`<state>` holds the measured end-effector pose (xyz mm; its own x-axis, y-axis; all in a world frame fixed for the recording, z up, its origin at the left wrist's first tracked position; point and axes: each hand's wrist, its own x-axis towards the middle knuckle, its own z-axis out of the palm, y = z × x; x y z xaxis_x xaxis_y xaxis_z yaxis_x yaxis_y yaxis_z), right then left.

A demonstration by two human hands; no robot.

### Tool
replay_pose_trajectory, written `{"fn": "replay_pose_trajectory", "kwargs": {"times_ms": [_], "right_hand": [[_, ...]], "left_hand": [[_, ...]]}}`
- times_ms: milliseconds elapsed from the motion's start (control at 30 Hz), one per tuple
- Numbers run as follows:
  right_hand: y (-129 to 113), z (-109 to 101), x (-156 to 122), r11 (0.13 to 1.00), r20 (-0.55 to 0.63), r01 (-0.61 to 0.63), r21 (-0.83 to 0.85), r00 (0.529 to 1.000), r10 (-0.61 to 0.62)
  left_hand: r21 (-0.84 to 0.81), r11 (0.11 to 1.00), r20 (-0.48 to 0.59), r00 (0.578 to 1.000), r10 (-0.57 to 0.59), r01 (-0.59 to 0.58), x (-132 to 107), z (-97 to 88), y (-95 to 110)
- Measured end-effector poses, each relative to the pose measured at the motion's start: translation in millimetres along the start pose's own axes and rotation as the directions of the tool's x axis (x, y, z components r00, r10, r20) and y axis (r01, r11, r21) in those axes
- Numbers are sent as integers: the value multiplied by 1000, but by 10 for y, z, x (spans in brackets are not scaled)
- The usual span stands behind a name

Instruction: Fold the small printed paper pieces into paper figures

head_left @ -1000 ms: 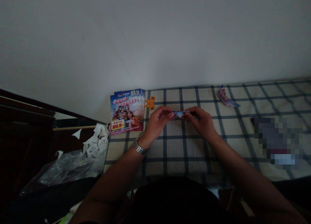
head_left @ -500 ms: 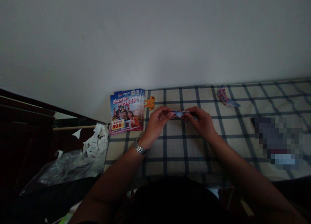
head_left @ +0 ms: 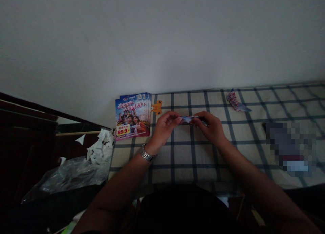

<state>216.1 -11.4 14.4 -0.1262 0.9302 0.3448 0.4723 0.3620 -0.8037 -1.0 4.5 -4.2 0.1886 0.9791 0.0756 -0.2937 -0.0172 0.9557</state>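
Observation:
Both hands pinch a narrow strip of folded printed paper (head_left: 188,119) just above the checked tablecloth. My left hand (head_left: 166,124), with a metal watch on its wrist, is closed on the strip's left end. The right end sits between the thumb and fingers of my right hand (head_left: 209,125). A stack of printed flyers (head_left: 133,115) lies left of my left hand, blue and pink with a large "89.9" on top. Farther right, near the wall, rests a crumpled or folded piece of the same kind of printed paper (head_left: 236,102).
The checked tablecloth (head_left: 182,156) runs along a pale wall (head_left: 162,41). An orange bear figure (head_left: 156,108) shows beside the flyers. A blurred-out dark object (head_left: 286,146) lies at right. Torn white paper (head_left: 101,147) and clear plastic (head_left: 73,176) are off the table's left edge.

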Motion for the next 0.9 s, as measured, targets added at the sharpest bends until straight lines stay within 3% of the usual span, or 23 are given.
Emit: {"fn": "replay_pose_trajectory", "kwargs": {"times_ms": [533, 733, 900], "right_hand": [[31, 9, -8, 1000, 13, 9, -11, 1000, -9], [13, 15, -3, 999, 27, -28, 37, 999, 27], [-4, 11, -2, 998, 38, -50, 33, 998, 49]], "left_hand": [[-144, 988, -34, 997, -65, 59, 9, 3, -38], [-135, 990, -25, 998, -56, 53, 6, 3, -36], [-13, 1000, -18, 1000, -12, 12, 7, 1, -6]]}}
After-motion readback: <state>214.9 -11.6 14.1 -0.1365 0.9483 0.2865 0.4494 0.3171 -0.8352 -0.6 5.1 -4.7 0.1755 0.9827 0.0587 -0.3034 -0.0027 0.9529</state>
